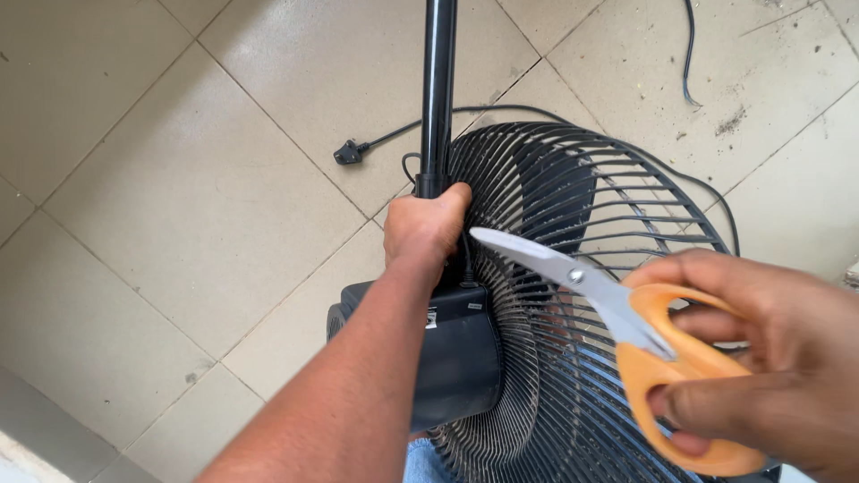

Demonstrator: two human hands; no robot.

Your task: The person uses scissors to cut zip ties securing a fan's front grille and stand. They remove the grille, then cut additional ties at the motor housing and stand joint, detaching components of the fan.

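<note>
Two hands at work: the left hand [428, 225] is clenched around the fan pole [438, 89] above the motor housing [461, 349], the right hand [769, 358] fingers through orange scissors [617, 322], blades shut, tip near the knuckles and thin cord [466, 259]; a slip could nick either

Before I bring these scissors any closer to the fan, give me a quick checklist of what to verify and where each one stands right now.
1. Left hand firm on the black pole: ok, fist wraps it.
2. Right hand seated in the orange scissors: ok, fingers through the loops.
3. Blades shut: ok, one closed point.
4. Tip clear of the left hand: not ok, it sits very near the knuckles.
5. Plug out of a socket: ok, it lies loose on the tiled floor.
6. Fan grille clean: not ok, wires look dusty.
</note>
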